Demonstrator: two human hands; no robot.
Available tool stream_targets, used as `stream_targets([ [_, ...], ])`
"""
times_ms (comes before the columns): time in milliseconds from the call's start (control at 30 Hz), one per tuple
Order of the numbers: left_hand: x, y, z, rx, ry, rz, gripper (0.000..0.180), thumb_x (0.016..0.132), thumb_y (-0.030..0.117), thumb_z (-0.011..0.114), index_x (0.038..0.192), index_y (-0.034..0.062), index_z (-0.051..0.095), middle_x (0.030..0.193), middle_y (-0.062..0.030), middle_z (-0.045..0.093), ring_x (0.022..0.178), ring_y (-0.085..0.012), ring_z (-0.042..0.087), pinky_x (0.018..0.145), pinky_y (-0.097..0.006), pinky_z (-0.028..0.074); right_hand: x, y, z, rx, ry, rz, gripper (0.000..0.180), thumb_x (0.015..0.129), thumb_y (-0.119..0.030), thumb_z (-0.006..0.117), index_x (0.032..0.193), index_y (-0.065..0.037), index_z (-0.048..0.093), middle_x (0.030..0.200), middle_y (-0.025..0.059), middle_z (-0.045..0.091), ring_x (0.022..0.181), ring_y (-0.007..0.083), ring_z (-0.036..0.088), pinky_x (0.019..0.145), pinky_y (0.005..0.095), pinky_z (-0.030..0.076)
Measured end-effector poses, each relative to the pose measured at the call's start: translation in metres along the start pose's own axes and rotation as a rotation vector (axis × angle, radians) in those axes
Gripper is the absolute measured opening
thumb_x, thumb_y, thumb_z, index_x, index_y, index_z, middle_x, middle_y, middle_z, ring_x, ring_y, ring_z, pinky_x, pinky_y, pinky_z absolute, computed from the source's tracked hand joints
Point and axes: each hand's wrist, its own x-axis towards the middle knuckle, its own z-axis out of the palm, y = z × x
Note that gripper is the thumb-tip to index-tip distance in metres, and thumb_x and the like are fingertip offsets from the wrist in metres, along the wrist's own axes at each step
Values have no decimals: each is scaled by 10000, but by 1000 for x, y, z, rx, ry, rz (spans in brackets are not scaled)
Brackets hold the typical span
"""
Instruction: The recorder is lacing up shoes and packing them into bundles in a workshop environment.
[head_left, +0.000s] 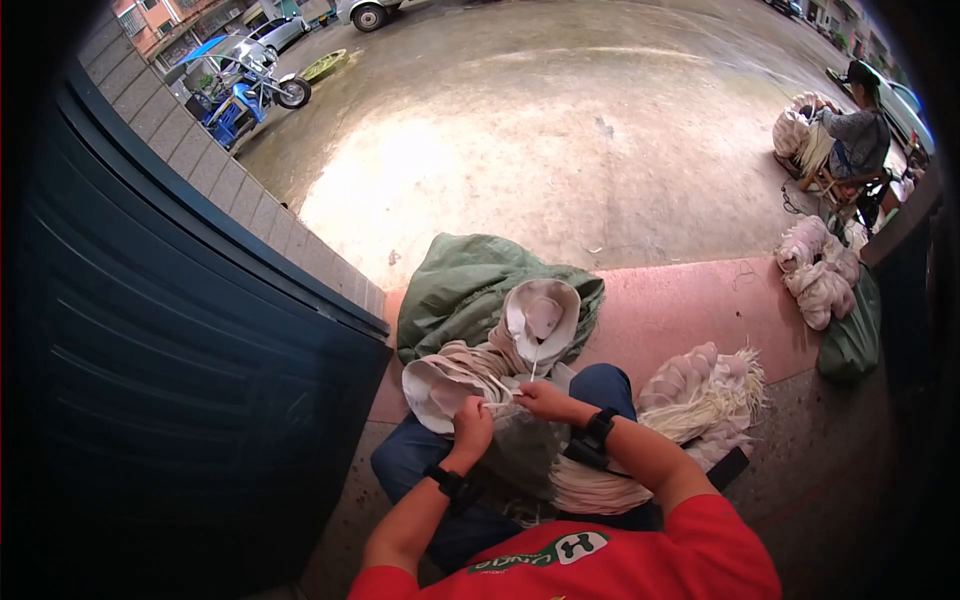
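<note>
Hat: cream bucket hat (440,385) on the lap, brim up.
Cord: thin white cord (503,403) between both hands.
Left hand (472,420): fingers pinching cord.
Right hand (543,399): fingers pinching cord.
Behind: second hat (541,318), green sack (455,285).
Right: hat bundle (700,390).

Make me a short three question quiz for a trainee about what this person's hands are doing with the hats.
1. True or false: both hands meet at a cream hat on the lap.
2. Which lies behind the hats? A) green sack B) blue crate C) metal bucket
3. What thin thing runs between the left hand and right hand?

Key: 1 true; 2 A; 3 a white cord.
</note>
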Motion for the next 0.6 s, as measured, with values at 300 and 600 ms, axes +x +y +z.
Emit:
stream_targets([
  [300,-7,-6,3,-181,-176,-325,126,780,98,466,877,31,511,766,-213,570,731,-393,549,638,-443,432,-4,-3,1,0,-25,-4,209,825,-203,515,755,-6,529,550,28,467,524,99,431,497,281,371],
  [600,3,8,-10,-325,-253,-364,166,847,188,430,861,32,484,707,-185,557,614,-308,572,572,-408,439,-1,2,0,79,-56,187,212,820,-240,526,759,-37,535,563,101,504,517,161,480,489,333,402],
])
